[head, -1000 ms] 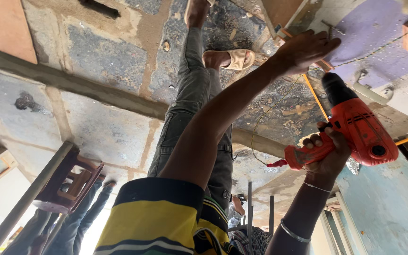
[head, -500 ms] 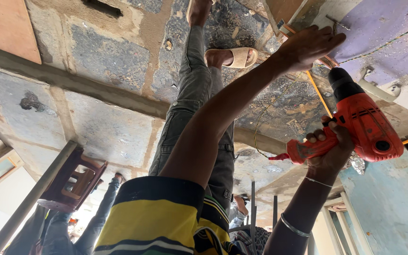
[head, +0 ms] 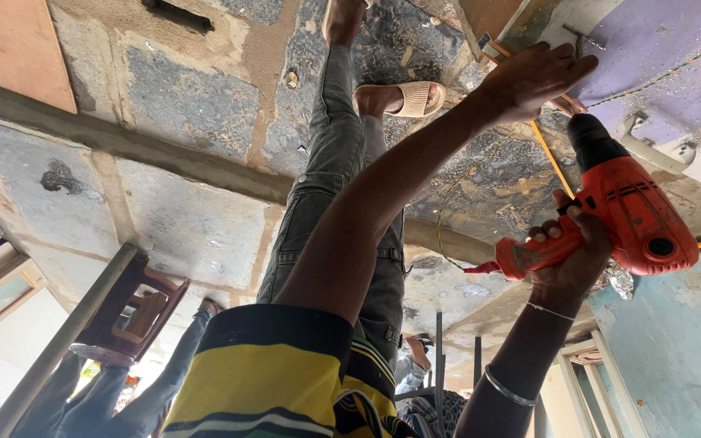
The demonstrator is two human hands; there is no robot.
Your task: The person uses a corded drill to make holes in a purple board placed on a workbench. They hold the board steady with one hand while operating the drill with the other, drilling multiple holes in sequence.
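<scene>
**Drill in one hand, the other out to the board**

The patched concrete floor (head: 188, 105) fills the view, seen upside down past my legs and sandal (head: 415, 97). My right hand (head: 569, 251) is closed tight round the handle of the drill (head: 626, 211), which hangs clear of the floor, nose towards the purple board (head: 659, 57). My left hand (head: 529, 77) is open, fingers stretched, holding nothing, at the board's near edge, close to a thin metal bit (head: 582, 36) lying there. I judge this a pause between holes; next needs a steady left hand and a level drill. The drill is orange-red with a black nose; I cannot tell whether a bit is fitted.
</scene>
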